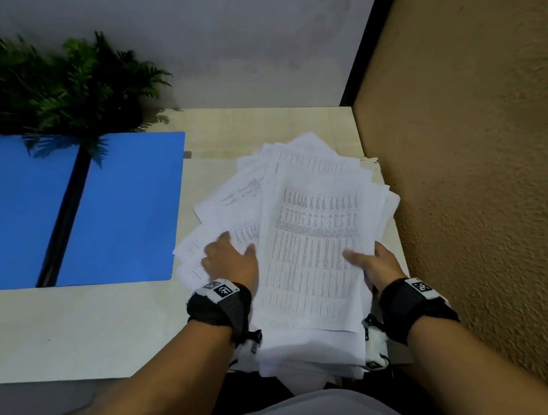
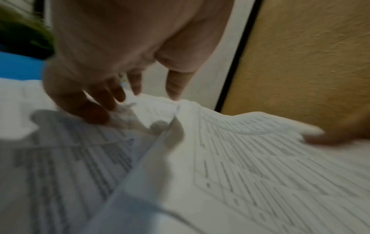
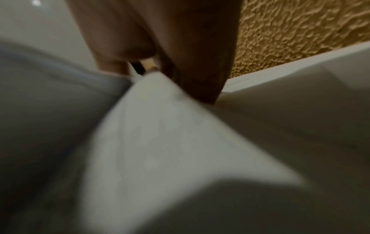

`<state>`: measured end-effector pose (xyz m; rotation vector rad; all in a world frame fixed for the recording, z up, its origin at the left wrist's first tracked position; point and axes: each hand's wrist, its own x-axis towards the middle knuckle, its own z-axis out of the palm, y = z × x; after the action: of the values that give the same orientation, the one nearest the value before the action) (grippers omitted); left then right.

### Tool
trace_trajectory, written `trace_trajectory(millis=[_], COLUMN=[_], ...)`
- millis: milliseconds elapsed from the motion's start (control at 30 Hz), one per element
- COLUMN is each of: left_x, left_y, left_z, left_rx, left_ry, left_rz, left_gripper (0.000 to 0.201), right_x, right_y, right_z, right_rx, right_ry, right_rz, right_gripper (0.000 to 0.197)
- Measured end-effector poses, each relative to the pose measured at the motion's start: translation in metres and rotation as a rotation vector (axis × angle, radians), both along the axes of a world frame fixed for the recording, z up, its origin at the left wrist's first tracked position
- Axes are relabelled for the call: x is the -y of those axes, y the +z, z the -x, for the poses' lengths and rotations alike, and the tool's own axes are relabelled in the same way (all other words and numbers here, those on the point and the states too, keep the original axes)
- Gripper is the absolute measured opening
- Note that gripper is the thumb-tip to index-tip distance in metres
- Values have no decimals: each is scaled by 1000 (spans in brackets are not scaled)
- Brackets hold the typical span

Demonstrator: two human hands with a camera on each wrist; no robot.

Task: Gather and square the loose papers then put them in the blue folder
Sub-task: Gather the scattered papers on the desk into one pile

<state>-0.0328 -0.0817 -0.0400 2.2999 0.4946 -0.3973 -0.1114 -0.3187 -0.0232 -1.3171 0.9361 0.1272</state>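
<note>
A fanned, uneven pile of printed white papers (image 1: 305, 224) lies at the right end of the desk, its near end hanging past the front edge. The blue folder (image 1: 121, 209) lies open and flat to the left, apart from the pile. My left hand (image 1: 230, 257) rests flat on the lower left sheets with its fingers spread; in the left wrist view the fingertips (image 2: 96, 115) touch the paper. My right hand (image 1: 374, 264) grips the pile's right edge, thumb on top. The right wrist view is blurred, with paper (image 3: 170, 134) running between the thumb and fingers.
A potted fern (image 1: 54, 86) stands at the back left, its fronds overhanging the folder. A rough tan wall (image 1: 487, 181) runs close along the right of the pile. A white partition (image 1: 210, 35) closes the back. Bare desk (image 1: 73, 328) lies before the folder.
</note>
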Motion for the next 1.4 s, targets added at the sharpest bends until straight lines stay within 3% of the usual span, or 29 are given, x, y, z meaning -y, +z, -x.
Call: trace_trajectory(millis=[33, 100, 167, 267, 367, 433, 500, 666, 766, 866, 933, 1066, 1166, 1233, 1300, 1366, 1400], left_x=[-5, -11, -12, -12, -17, -19, -19, -4, 3, -10, -32, -65, -74, -77, -76, -71, -68], left_y=[1, 3, -1, -4, -1, 2, 1, -10, -1, 2, 1, 9, 13, 14, 18, 21, 19], left_z=[-1, -4, -5, -9, -21, -28, -33, -23, -14, -12, -11, -4, -3, -3, 2, 7, 8], left_rx=[-16, -73, -85, 18, 75, 33, -39, -179, -196, -29, 35, 11, 84, 75, -14, -66, -67], left_ry=[83, 197, 157, 116, 120, 46, -13, -144, -110, 27, 112, -72, -35, 58, 160, 149, 98], left_rz=[-39, 50, 194, 225, 275, 301, 333, 348, 496, 389, 213, -16, -93, 48, 410, 610, 567], left_gripper=[63, 60, 44, 13, 39, 35, 17, 19, 23, 19, 33, 69, 66, 54, 27, 25, 29], right_x=[1, 5, 6, 11, 19, 20, 20, 0, -1, 9, 15, 21, 18, 17, 14, 11, 10], right_y=[-5, -17, -21, -19, -12, -5, -5, -1, -8, -12, -12, -18, -9, -3, 0, -1, -1], right_z=[2, 4, 4, 3, -2, -5, -7, -2, -4, -2, 3, 12, 16, 15, 14, 15, 16], right_rx=[-28, -75, -76, -46, -94, -164, -196, -105, -121, -145, -125, -96, -76, -59, -49, -64, -70], right_ry=[11, 21, 21, 68, 219, 366, 440, 330, 261, 160, 119, 70, 13, -19, -50, -69, -66], right_rz=[67, 121, 100, 60, 141, 224, 264, 103, 179, 179, 137, 56, -24, -46, -70, -93, -113], right_gripper=[40, 37, 44, 49, 44, 32, 35, 46, 45, 44, 41, 56, 42, 42, 44, 42, 41])
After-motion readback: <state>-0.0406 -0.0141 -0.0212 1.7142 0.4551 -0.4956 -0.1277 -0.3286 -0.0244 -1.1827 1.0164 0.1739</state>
